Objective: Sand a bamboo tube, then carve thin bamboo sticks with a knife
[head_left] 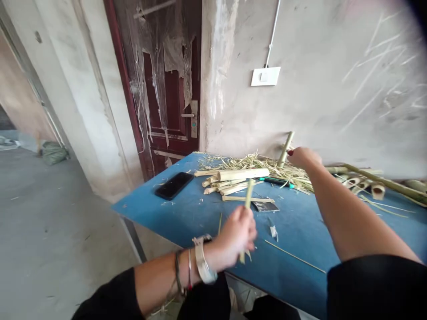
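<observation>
My left hand point(236, 231) is closed round a narrow pale-green bamboo strip point(249, 194), which it holds upright over the table's near edge. Stretched out to the back of the table, my right hand point(304, 158) has its fingers curled beside a thicker bamboo piece point(286, 149) that stands tilted near the wall. Something small and dark red shows at those fingers; what they grip is unclear. Under and beside that hand lies a heap of bamboo shavings point(247, 162). Split bamboo pieces point(243, 174) are stacked between the two hands.
On the blue table point(207, 222) lie a black phone point(174, 185), a thin black-and-green tool point(276, 181), a dark flat piece point(266, 206) and a long thin sliver point(295, 256). Bamboo tubes point(378, 190) rest at the right. Behind are a wall and a dark red door point(170, 102).
</observation>
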Demonstrator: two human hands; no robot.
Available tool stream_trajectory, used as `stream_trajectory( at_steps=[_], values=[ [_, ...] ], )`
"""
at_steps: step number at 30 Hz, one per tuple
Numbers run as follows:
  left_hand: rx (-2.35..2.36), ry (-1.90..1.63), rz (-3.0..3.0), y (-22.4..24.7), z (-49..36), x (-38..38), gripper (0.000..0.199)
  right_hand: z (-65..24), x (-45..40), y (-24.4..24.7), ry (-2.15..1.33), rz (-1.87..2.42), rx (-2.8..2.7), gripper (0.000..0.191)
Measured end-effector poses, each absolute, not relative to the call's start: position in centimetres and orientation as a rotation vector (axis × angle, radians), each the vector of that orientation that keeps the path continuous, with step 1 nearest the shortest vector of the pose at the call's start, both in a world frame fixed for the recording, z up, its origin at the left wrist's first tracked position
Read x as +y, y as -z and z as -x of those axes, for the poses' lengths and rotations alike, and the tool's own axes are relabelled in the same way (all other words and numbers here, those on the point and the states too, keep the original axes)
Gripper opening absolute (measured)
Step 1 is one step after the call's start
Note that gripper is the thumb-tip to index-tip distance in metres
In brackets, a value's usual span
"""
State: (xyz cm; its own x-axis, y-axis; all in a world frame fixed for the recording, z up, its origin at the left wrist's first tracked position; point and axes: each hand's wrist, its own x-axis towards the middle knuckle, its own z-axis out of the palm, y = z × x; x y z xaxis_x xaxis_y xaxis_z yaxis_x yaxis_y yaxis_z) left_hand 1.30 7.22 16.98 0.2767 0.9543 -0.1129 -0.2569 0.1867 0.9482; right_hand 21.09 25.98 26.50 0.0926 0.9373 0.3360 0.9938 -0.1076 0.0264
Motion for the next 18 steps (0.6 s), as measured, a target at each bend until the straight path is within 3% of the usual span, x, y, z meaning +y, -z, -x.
stream_trajectory(
  at_steps=[4, 12, 18],
  values=[
    [0.786, -1.089, -1.079, -18.2, 0.8, 8.8, 0.021, -21.3, 24.8, -24.5, 0.421, 2.011, -2.046, 0.026],
    [0.655, -1.109, -1.119, -18.6, 1.6, 11.0, 0.028, -15.1, 18.0, -21.8, 0.638, 1.327, -2.370, 0.013],
    [0.742, -1.168, -1.094, -18.1, 0.6, 10.7, 0.022, -14.0, 18.6, -21.4, 0.675, 1.412, -2.411, 0.016]
  ],
)
